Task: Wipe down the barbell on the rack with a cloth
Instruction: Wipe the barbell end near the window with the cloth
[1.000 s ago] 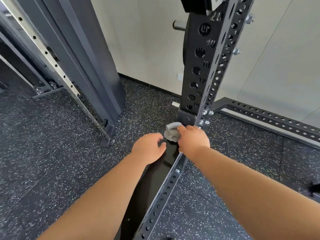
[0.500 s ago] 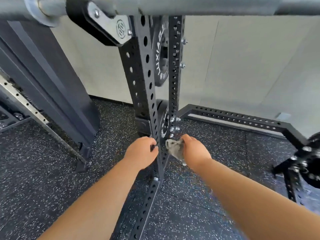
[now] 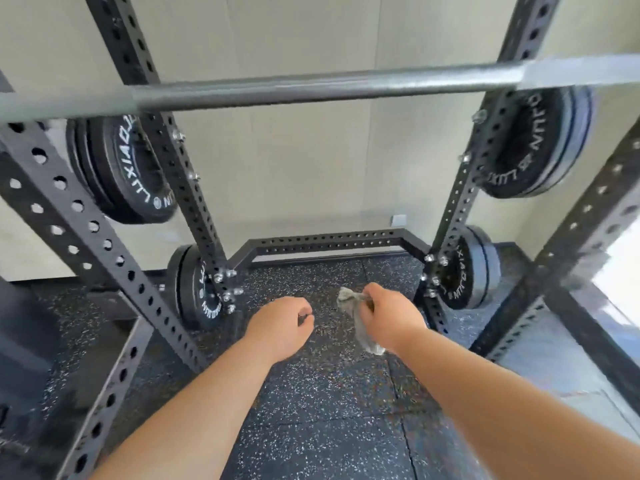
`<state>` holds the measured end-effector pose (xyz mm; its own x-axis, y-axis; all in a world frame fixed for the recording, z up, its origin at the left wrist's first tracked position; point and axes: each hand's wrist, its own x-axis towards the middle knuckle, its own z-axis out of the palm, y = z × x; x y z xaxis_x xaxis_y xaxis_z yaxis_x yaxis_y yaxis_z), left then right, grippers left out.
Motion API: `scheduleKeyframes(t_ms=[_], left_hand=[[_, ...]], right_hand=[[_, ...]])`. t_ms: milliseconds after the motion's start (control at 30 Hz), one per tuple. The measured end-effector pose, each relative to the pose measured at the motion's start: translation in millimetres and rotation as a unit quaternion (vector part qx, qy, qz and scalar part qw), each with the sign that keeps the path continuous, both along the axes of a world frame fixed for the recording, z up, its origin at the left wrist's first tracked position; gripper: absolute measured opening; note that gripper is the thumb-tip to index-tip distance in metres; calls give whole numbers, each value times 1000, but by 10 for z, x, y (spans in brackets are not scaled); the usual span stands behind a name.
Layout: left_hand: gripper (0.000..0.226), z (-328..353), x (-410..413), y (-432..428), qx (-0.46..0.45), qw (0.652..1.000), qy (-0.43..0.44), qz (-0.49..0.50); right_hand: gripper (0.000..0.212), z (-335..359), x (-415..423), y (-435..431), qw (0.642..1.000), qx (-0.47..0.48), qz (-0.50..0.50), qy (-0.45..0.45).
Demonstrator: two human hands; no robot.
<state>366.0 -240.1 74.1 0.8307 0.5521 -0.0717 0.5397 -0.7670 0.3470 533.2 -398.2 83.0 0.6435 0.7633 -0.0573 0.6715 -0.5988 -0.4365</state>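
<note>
A grey steel barbell (image 3: 311,86) lies across the black perforated rack (image 3: 104,244), running the full width of the view near the top. Well below it, my right hand (image 3: 391,320) grips a crumpled grey cloth (image 3: 356,313), whose tail hangs down beside the wrist. My left hand (image 3: 282,329) hovers to the left of the cloth with its fingers loosely curled and nothing in it. Both hands are over the speckled floor, apart from the bar.
Black weight plates (image 3: 121,168) hang on pegs of the rear uprights at left and right (image 3: 526,147), with smaller plates lower down (image 3: 197,289). A perforated cross brace (image 3: 329,240) runs along the floor at the back wall. Speckled rubber floor (image 3: 329,393) lies between the uprights.
My view has swung right and up, from the rack's left upright to the middle of the rack, bringing the barbell across the top. Both hands have come off the upright, cloth still held.
</note>
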Motion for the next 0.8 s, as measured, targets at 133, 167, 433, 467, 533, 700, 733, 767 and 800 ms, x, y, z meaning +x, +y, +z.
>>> scheduleKeyframes(t_ms=[133, 167, 433, 467, 533, 700, 733, 767, 800], left_hand=[[27, 204, 627, -553, 6, 998, -9, -67], [27, 238, 770, -687, 9, 996, -9, -83], [28, 443, 1728, -1709, 22, 985, -15, -173], [28, 457, 1830, -1825, 19, 983, -17, -181], [29, 484, 2022, -2052, 15, 980, -22, -197], [29, 593, 2417, -2502, 14, 972, -36, -233], [29, 612, 2479, -2561, 14, 970, -37, -239], [30, 630, 2537, -2607, 14, 969, -37, -245], [30, 650, 2592, -2645, 15, 967, -36, -251]], right_hand=[[13, 189, 473, -716, 998, 18, -59, -25], [14, 223, 577, -887, 997, 25, -75, -27], [16, 387, 1194, -2173, 981, 57, -177, -51], [17, 403, 1254, -2315, 979, 58, -189, -53], [19, 418, 1375, -2591, 975, 66, -203, -56], [18, 480, 1621, -3127, 963, 78, -254, -56], [18, 487, 1651, -3202, 959, 82, -266, -53], [18, 494, 1675, -3265, 955, 88, -280, -47], [18, 495, 1699, -3318, 950, 96, -295, -41]])
